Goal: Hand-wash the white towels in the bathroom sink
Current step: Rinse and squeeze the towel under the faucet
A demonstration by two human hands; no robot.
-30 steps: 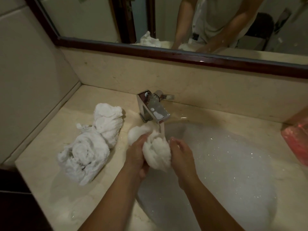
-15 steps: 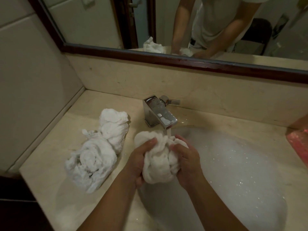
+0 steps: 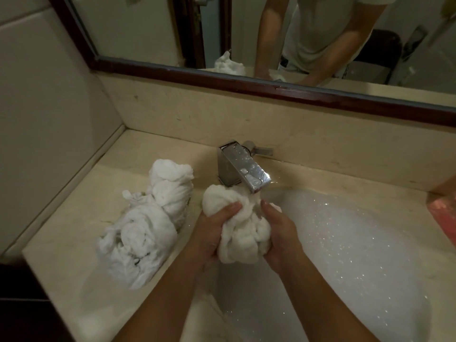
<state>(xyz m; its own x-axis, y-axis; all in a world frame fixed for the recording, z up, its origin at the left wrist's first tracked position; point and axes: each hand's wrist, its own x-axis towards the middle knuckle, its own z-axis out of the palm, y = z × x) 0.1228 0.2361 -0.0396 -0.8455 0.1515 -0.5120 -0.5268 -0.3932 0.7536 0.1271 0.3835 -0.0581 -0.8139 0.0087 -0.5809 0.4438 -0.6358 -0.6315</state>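
White towel [image 3: 240,233] bunched under the tap [image 3: 246,172] above the foamy sink [image 3: 345,243], left hand [image 3: 212,233] and right hand [image 3: 278,233] both gripping it, second towel pile [image 3: 145,225] on the table [image 3: 74,243] at left

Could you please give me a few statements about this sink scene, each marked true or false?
1. The left hand and the right hand both grip one bunched white towel just below the square chrome faucet. True.
2. The oval sink is dry and bare. False: white foam fills the oval sink.
3. A heap of twisted white towels lies on the beige stone counter, left of the faucet. True.
4. A pink object sits at the counter's left edge. False: the pink object sits at the right edge.
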